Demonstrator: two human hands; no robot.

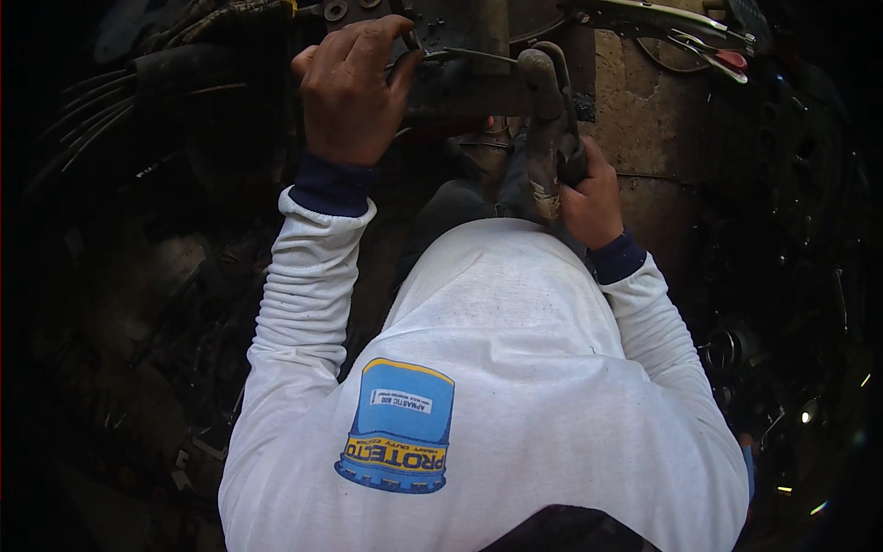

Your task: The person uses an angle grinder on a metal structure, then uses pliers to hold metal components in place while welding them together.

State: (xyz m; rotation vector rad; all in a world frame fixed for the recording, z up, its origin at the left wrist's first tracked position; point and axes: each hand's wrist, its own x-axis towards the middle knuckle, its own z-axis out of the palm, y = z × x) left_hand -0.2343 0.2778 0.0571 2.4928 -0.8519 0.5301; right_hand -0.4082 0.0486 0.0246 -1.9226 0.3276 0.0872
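Observation:
My right hand (593,198) is wrapped round the grip of a worn welding electrode holder (544,115), at the right of centre. A thin welding rod (483,56) runs leftward from its jaws toward my left hand. My left hand (354,87), higher up and to the left, is closed, with thumb and forefinger pinching a small dark metal piece (411,40). That piece lies over dark metalwork (460,95), close to the rod's tip. Whether rod and piece touch I cannot tell.
Ring-shaped metal parts (336,10) lie at the top edge. A red-handled tool (731,61) rests at the upper right, above a brown, stained floor slab (644,138). Several thin rods (97,129) stick out at the left. Dark clutter fills both sides.

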